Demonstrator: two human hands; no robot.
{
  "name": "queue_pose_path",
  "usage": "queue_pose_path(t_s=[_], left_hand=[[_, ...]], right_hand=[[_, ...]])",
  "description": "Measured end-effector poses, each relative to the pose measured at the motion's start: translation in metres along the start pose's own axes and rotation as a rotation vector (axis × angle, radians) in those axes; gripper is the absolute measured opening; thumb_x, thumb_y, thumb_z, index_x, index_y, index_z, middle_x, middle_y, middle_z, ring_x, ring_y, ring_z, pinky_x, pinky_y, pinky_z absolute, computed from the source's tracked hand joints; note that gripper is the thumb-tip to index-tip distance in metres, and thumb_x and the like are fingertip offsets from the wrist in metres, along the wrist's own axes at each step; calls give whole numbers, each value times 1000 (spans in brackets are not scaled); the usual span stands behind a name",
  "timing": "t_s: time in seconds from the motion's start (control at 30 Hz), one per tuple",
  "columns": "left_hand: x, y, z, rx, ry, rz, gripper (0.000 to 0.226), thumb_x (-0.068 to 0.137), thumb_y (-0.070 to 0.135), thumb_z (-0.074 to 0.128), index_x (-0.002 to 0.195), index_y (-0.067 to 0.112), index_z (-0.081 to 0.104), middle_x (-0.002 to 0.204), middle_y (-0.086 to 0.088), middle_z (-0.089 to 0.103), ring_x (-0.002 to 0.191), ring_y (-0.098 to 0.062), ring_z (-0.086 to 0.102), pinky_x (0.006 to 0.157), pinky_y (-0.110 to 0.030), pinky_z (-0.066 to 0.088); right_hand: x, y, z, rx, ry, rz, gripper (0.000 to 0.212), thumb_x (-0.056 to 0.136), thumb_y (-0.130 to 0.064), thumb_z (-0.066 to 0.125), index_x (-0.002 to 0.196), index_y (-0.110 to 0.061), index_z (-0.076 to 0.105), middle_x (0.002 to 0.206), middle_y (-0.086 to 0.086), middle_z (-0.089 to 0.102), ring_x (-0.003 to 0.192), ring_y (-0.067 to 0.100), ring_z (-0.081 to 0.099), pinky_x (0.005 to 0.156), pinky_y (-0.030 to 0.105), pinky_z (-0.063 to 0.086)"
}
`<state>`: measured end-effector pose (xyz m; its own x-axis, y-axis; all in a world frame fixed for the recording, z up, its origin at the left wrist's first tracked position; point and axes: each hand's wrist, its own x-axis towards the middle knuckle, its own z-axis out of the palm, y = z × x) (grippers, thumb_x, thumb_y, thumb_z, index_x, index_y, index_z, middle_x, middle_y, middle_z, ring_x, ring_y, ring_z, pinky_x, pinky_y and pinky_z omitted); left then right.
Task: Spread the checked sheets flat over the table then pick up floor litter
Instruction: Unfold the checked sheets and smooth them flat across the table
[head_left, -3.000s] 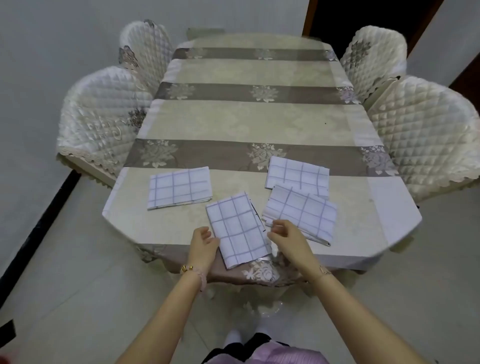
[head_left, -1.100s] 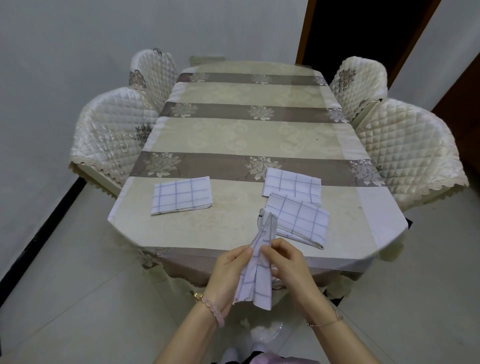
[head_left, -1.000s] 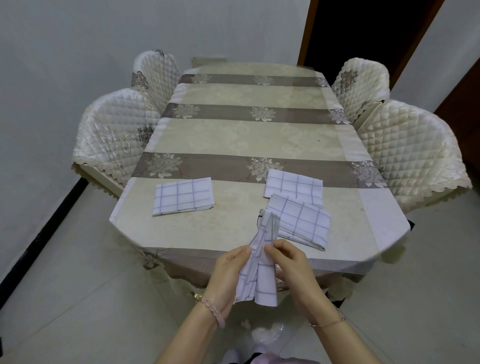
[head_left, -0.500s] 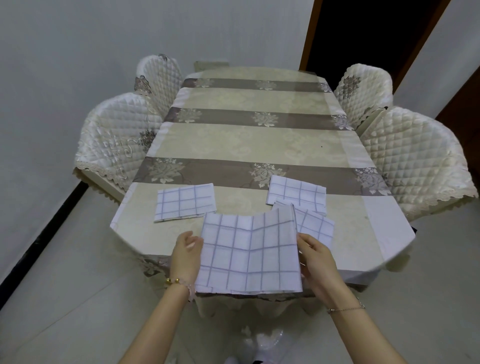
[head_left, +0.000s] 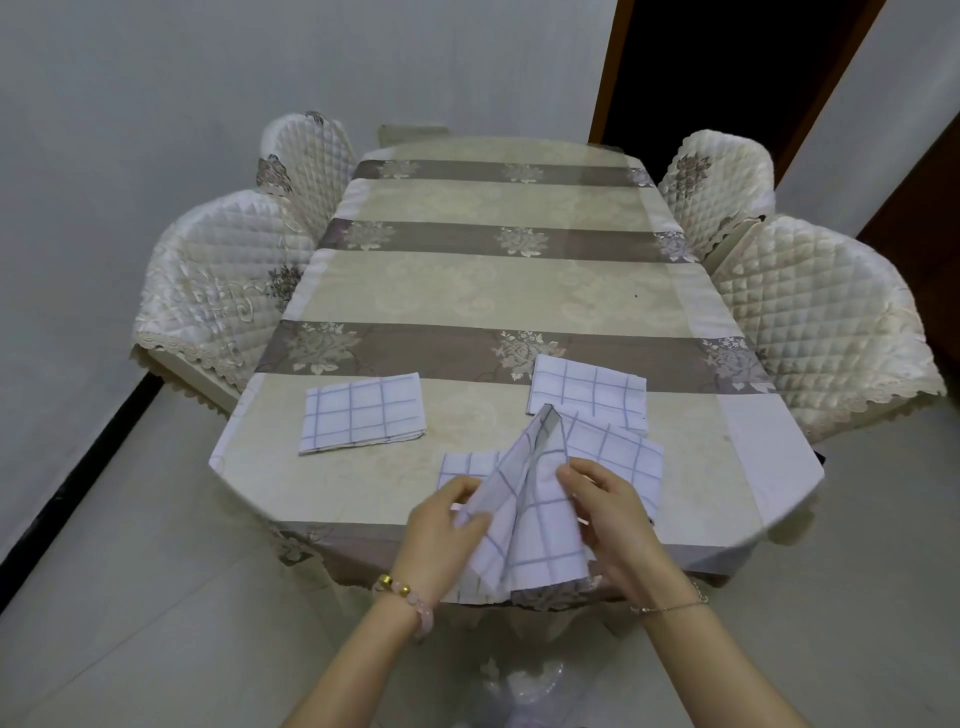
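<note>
We see the tented sheet (head_left: 535, 519), grey-checked white, half-unfolded; folded flat: left sheet (head_left: 362, 420) at ten o'clock, far sheet (head_left: 589, 387) at one, near sheet (head_left: 621, 457) at two.

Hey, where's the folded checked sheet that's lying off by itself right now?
Head view: the folded white checked sheet lies flat at the near left of the cloth-covered table, just before the brown floral stripe, left of the held half-opened sheet.

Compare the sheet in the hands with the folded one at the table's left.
The held sheet is partly opened and tented up; the left sheet lies folded flat. The left hand and the right hand grip the held sheet; nothing touches the left sheet. Both are white with grey checks.
</note>
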<state>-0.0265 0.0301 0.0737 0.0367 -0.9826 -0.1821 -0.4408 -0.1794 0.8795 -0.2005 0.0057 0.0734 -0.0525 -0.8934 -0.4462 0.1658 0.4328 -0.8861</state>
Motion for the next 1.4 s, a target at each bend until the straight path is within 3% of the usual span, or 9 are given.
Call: queue_pose_path(t_s=[0.1, 0.2, 0.37, 0.5, 0.6, 0.7, 1.0, 1.2, 1.4], left_hand=[[9, -4, -29, -93, 123, -14, 14, 84, 10, 67, 71, 12, 63, 68, 1, 60, 65, -11, 53, 57, -15, 38], [23, 3, -61, -235, 218, 7, 12, 75, 12, 77, 72, 4, 68, 72, -5, 64, 71, -16, 55, 67, -29, 43], [49, 9, -99, -332, 208, 49, 45, 70, 29, 74, 82, -13, 62, 77, -11, 58, 75, -20, 52, 73, -36, 41], [77, -14, -100, -212, 200, -87, 30, 76, 31, 75, 76, 3, 64, 82, -4, 51, 80, -19, 50, 71, -32, 39], [94, -31, -90, -89, 260, -201, 43, 86, 18, 68, 108, -17, 60, 123, -31, 57, 112, -39, 56, 96, -42, 42], [113, -41, -82, -75, 258, -280, 60, 87, 20, 66, 131, -16, 45, 142, -24, 45, 132, -38, 43, 110, -41, 32], [93, -77, -70, 20, 256, -276, 32, 90, 10, 60, 122, 5, 54, 122, -11, 58, 101, -21, 53, 90, -35, 45], [-2, -98, -34, -179, 438, -299, 18, 87, -4, 58, 100, 8, 56, 94, -8, 59, 88, -22, 54, 64, -5, 46], [-55, -112, 25, -647, 279, -768, 13, 87, 10, 65, 93, 7, 53, 93, -13, 59, 80, -22, 58, 69, -28, 50]], right_hand=[[7, -12, -16, -275, 73, -116, 11, 89, -25, 61, 94, -20, 70, 97, -6, 69, 90, 11, 61, 78, 23, 48], [12, -36, -32, -411, 54, -323, 11, 86, -14, 65, 78, -19, 72, 77, -11, 71, 73, 0, 60, 66, 6, 44], [24, -70, -54, -578, -101, -333, 4, 82, -13, 69, 80, -11, 71, 65, 6, 56, 60, 15, 44, 53, 19, 36], [49, -65, -60, -855, -196, -250, 9, 79, -15, 73, 80, -24, 70, 67, -6, 59, 60, 1, 49, 64, 17, 39], [76, -51, -57, -993, -169, -226, 9, 77, -20, 75, 75, -26, 69, 76, -7, 66, 69, 3, 56, 65, 17, 41], [102, -35, -51, -978, -43, -234, 8, 77, -26, 73, 73, -20, 70, 79, -7, 69, 73, 8, 58, 63, 20, 41], [104, -10, -43, -1131, 188, -468, 25, 87, -14, 60, 112, -14, 64, 116, 6, 60, 110, 24, 52, 79, 23, 34], [36, 44, -27, -1125, -156, -461, 22, 87, -26, 60, 108, -20, 64, 110, -4, 62, 107, 14, 53, 81, 15, 35], [6, 99, -2, -1223, -410, -505, 46, 76, -55, 50, 110, -27, 65, 112, -10, 58, 108, 11, 47, 92, 15, 30]])
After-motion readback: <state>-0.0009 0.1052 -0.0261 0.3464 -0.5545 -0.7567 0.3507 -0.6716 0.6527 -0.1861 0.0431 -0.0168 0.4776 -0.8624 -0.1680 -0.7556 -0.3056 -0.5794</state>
